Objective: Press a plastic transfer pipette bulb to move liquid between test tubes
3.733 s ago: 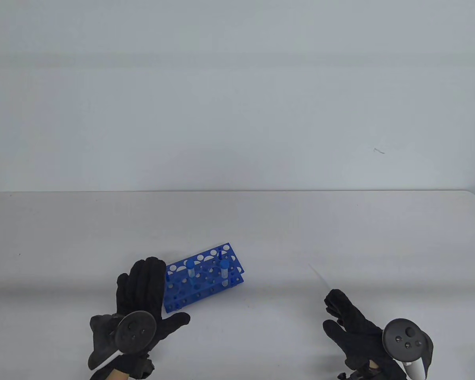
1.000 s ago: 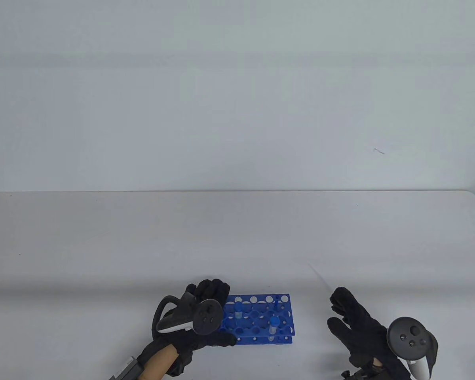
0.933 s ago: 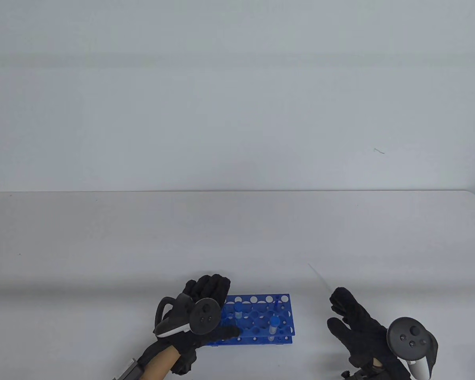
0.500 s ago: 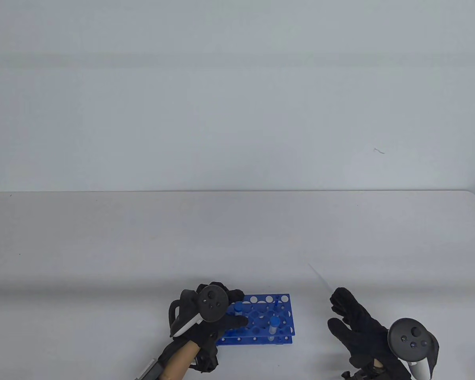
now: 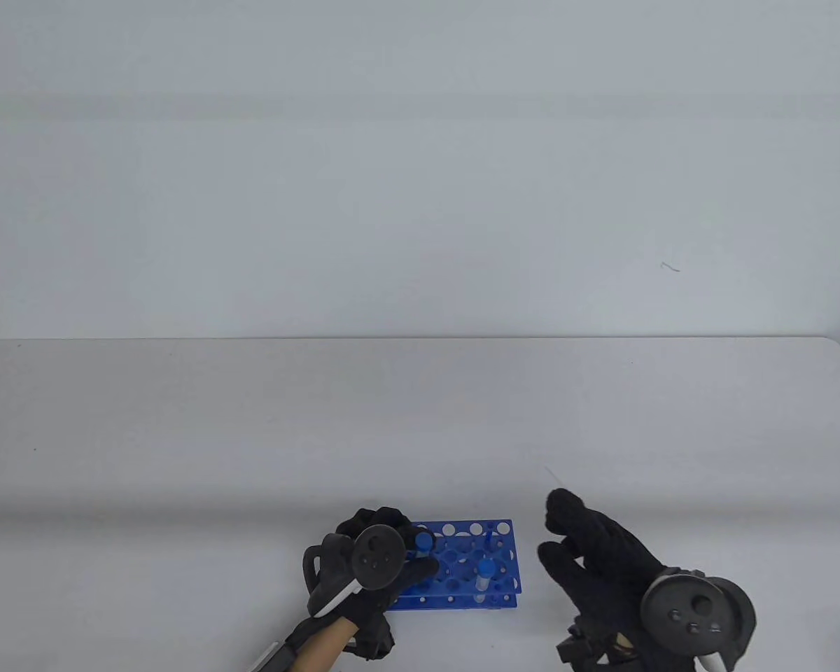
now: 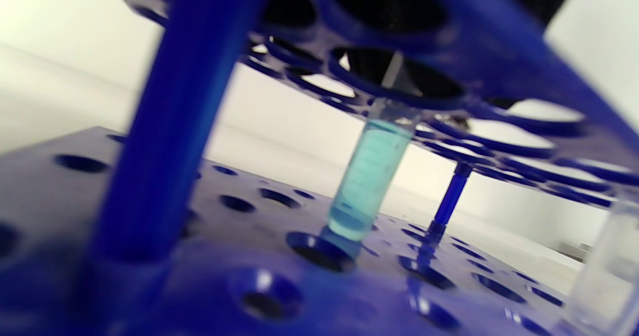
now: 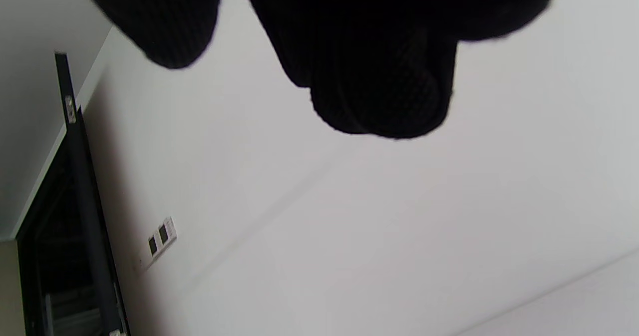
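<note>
Left hand [image 5: 385, 560]: closed round the left end of the blue tube rack [image 5: 472, 563], fingers wrapped by the blue-capped tube [image 5: 425, 544] standing there; cannot tell whether gripping the cap itself or only the rack edge. Half a second back, flatter on the rack; now curled in tighter and sitting a touch lower.

Right hand [image 5: 595, 560]: lifted and swung in toward the rack, fingers spread loosely and holding nothing plainly visible. A second ago, parked further right and lower, well apart from the rack; now near its right end, not touching. Right wrist view: only dark fingertips [image 7: 379, 91] against the wall, nothing between them.

Rack itself: unmoved over the last second, parallel to the table [image 5: 182, 434] front edge. Second capped tube [image 5: 485, 575] toward the right end. Left wrist view, from under the top plate: one tube with blue-green liquid [image 6: 367, 181], seated in a base hole.

Pipette: faint thin line on the table beyond the right hand, too slight to confirm.

Likely meaning: rack steadied, caps not yet off, no liquid moved; uncapping probably next.
</note>
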Motion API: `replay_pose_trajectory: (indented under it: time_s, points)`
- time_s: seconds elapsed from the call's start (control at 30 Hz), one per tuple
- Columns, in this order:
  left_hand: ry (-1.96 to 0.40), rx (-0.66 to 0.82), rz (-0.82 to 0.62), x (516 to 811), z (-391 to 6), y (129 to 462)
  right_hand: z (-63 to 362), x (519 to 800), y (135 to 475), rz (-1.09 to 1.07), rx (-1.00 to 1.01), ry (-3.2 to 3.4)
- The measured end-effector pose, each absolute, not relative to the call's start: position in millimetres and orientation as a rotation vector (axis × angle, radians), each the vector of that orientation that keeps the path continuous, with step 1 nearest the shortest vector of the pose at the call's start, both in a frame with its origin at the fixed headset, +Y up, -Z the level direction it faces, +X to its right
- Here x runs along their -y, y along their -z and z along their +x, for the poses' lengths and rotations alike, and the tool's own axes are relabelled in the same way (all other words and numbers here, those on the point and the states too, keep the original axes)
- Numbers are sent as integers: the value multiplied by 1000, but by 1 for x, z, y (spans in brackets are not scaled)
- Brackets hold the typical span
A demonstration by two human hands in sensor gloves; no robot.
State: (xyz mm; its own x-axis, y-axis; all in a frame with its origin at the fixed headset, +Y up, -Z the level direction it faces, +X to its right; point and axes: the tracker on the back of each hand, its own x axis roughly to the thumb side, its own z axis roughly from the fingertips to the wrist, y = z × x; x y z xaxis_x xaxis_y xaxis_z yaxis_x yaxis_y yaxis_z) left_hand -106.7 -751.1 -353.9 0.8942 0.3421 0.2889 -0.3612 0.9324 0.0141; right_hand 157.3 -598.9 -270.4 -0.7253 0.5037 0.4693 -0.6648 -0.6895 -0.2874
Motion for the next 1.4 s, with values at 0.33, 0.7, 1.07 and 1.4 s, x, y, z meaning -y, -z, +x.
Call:
replay_pose_trajectory:
  time_s: [0.33, 0.7, 1.07, 1.4]
  points:
    - [-371, 281, 76, 752, -107, 352, 28, 642, 341, 606, 184, -3087]
    - [-361, 278, 76, 752, -107, 352, 7, 678, 347, 739, 193, -3178]
    - [-361, 273, 76, 753, -107, 352, 22, 674, 347, 537, 219, -3047]
    - [-356, 273, 79, 753, -106, 352, 8, 673, 346, 660, 15, -3162]
